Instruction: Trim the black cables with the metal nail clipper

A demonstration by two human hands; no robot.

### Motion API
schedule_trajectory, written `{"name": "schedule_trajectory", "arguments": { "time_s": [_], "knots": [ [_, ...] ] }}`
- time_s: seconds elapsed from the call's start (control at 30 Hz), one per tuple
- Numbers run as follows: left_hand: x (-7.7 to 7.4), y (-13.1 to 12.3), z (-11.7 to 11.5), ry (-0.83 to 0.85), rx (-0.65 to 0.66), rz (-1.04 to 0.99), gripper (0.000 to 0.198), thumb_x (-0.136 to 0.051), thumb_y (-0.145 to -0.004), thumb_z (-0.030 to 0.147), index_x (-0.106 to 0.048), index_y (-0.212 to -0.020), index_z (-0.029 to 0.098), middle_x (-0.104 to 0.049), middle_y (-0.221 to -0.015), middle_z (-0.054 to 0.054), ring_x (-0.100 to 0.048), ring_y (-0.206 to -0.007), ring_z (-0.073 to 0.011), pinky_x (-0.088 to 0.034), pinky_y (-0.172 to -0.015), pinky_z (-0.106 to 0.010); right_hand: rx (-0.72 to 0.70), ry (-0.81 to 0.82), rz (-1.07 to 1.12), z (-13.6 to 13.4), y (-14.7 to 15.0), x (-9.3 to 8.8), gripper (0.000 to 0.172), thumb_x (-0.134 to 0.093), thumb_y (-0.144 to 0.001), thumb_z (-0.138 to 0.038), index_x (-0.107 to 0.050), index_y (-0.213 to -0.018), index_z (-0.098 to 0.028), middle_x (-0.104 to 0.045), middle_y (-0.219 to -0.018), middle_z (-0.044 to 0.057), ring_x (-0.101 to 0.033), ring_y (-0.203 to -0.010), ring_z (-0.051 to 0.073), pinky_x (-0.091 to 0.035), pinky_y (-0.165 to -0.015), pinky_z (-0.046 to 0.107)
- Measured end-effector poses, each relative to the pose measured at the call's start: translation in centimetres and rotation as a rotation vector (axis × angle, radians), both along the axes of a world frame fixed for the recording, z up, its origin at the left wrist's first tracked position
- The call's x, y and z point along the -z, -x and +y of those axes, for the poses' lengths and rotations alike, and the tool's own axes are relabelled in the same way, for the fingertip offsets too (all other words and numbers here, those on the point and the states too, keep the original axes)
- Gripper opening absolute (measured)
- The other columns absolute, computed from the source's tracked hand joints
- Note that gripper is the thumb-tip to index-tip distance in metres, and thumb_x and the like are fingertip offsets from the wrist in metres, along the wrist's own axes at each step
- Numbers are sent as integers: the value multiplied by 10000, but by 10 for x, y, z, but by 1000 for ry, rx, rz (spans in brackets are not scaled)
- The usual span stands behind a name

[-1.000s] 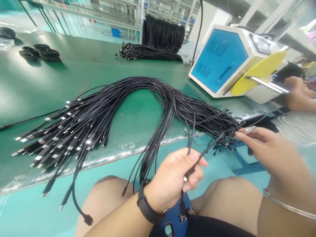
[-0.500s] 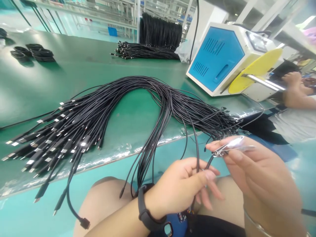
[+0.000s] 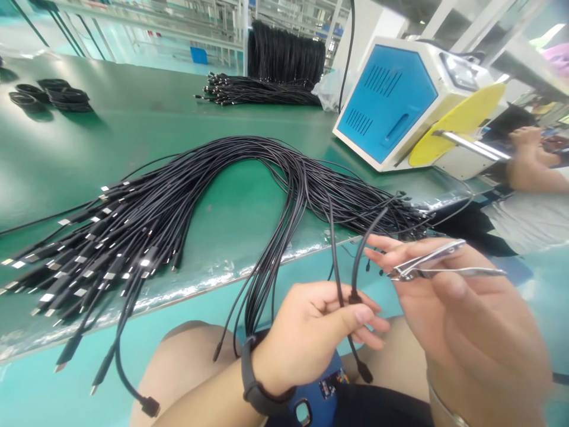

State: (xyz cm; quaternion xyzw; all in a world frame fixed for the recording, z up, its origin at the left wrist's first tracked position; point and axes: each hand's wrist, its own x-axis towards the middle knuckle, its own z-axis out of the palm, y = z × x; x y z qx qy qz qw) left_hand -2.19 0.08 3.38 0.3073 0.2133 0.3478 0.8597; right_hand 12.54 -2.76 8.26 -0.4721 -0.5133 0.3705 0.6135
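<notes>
Over my lap, my left hand (image 3: 317, 335) pinches a black cable (image 3: 362, 249) between thumb and fingers, close to a dark connector at its end. Another cable strand passes through the same hand, and its plug (image 3: 365, 372) hangs below. My right hand (image 3: 480, 320) holds a silver nail clipper (image 3: 433, 255) loosely against its fingers, lever raised and jaws pointing left toward the cable. The jaws are apart from the cable. A large fan of black cables (image 3: 249, 145) arches over the green table (image 3: 231, 219), plugs spread at the left, some strands drooping past the edge.
A blue and white machine (image 3: 386, 101) with a yellow disc (image 3: 462, 124) stands at the right. Behind lie a cable bundle (image 3: 267, 92) and a hanging mass of black cables (image 3: 287, 53). Coiled cables (image 3: 66, 95) sit at the left. Another person's arm (image 3: 533, 160) shows far right.
The nail clipper has moved away from the cable and rests more openly in my right hand. In my left hand, the cable's connector end now shows and another plug hangs below.
</notes>
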Motion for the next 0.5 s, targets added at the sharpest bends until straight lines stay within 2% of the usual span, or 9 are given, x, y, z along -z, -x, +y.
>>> {"name": "schedule_trajectory", "arguments": {
  "time_s": [0.03,0.1,0.17,0.2,0.33,0.5],
  "knots": [
    [-1,0,-1,-9,-49,-2,236,-784,-746,327,-724,-806,106,-756,-742,-96,-700,-609,-162,-564,-640,-268,19,28,4,-2,1,2,92,-664,-881,-285,-719,-928,-228,-713,-952,25,-636,-1122,235,-512,-1021,366],
    [-1,1,-2,-40,-99,5,221,-775,-760,322,-734,-808,110,-758,-742,-93,-704,-620,-173,-576,-645,-280,8,130,21,-5,4,7,98,-673,-873,-252,-724,-956,-240,-727,-987,35,-705,-946,209,-608,-825,312],
    [-1,1,-3,-63,-113,18,201,-769,-767,308,-744,-798,112,-756,-737,-86,-703,-622,-173,-583,-646,-280,-13,206,74,-8,7,10,97,-686,-861,-235,-727,-947,-254,-744,-956,37,-726,-770,184,-627,-645,278],
    [-1,1,-3,-64,-115,21,193,-767,-768,303,-747,-795,112,-755,-733,-83,-701,-621,-171,-585,-646,-279,-2,215,102,-10,9,11,87,-695,-854,-234,-728,-932,-255,-748,-922,34,-728,-741,182,-627,-612,269],
    [-4,0,-4,-40,-120,13,186,-781,-749,291,-753,-791,112,-744,-704,-75,-692,-599,-161,-586,-628,-269,87,220,100,-14,13,11,76,-713,-844,-236,-728,-917,-253,-747,-897,21,-738,-845,192,-638,-678,247],
    [-5,1,-4,-57,-114,29,135,-753,-778,248,-754,-779,113,-739,-710,-67,-687,-605,-143,-576,-625,-239,113,247,-9,-18,9,13,61,-694,-863,-240,-726,-909,-264,-748,-957,15,-737,-826,188,-640,-649,249]
  ]
}}
